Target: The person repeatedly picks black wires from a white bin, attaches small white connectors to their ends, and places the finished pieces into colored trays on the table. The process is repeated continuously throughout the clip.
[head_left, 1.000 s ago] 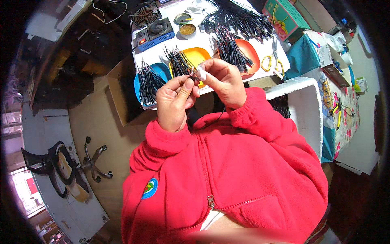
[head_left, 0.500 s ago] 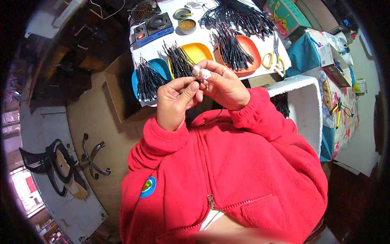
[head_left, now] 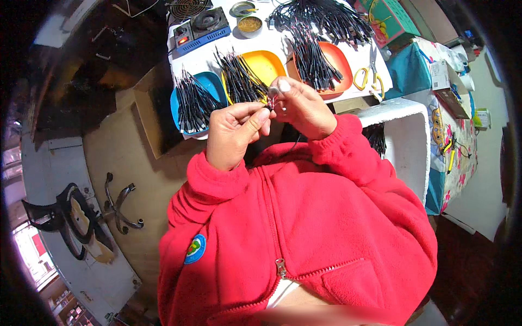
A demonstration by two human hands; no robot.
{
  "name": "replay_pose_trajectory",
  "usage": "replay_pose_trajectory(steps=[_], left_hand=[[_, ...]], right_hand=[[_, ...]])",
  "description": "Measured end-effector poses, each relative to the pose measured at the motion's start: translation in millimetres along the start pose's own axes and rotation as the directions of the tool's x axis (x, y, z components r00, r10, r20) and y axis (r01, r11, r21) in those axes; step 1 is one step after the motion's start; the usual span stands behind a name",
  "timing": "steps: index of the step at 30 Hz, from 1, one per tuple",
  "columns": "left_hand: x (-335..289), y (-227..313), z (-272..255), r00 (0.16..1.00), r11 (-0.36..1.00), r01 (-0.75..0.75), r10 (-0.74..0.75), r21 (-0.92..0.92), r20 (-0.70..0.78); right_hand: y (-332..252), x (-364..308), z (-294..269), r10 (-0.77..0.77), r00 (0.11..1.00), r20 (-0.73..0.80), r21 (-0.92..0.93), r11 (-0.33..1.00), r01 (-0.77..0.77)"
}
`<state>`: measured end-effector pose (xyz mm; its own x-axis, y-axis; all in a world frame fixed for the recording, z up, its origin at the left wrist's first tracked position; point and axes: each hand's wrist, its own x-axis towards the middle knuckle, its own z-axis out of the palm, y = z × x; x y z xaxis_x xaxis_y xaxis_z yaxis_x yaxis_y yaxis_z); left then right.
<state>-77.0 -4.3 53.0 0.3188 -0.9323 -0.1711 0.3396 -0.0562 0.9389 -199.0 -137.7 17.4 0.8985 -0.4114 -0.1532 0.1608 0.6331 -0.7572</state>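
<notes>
Head view: a small pale connector piece on a short black wire is pinched between the fingertips of the left hand and the right hand just before the yellow tray, so fitting seems underway and fine alignment is judged needed.
</notes>
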Motion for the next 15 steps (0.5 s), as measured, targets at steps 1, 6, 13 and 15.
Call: replay_pose_trajectory(steps=[1, 6, 13, 15], left_hand=[[-0.3, -0.4, 0.8, 1.000, 1.000, 0.003, -0.003, 0.014, -0.010], [-1.8, -1.9, 1.4, 0.998, 0.994, 0.059, -0.058, 0.094, -0.015], [-8.1, -4.8, 0.4, 0.994, 0.991, 0.110, -0.108, 0.079, -0.029], [-12.4, -3.6, -1.4, 0.992, 0.989, 0.127, -0.126, 0.071, -0.020]], right_hand=[[-7.2, -1.6, -3.3, -0.068, 0.995, 0.069, -0.162, 0.984, 0.078], [-18.5, -7.2, 2.8, -0.272, 0.943, 0.191, -0.885, 0.369, 0.285], [1.4, -12.3, 14.4, -0.536, 0.813, 0.226, -0.937, 0.109, 0.332], [-1.0, -10.4, 8.9, -0.584, 0.776, 0.238, -0.965, -0.048, 0.259]])
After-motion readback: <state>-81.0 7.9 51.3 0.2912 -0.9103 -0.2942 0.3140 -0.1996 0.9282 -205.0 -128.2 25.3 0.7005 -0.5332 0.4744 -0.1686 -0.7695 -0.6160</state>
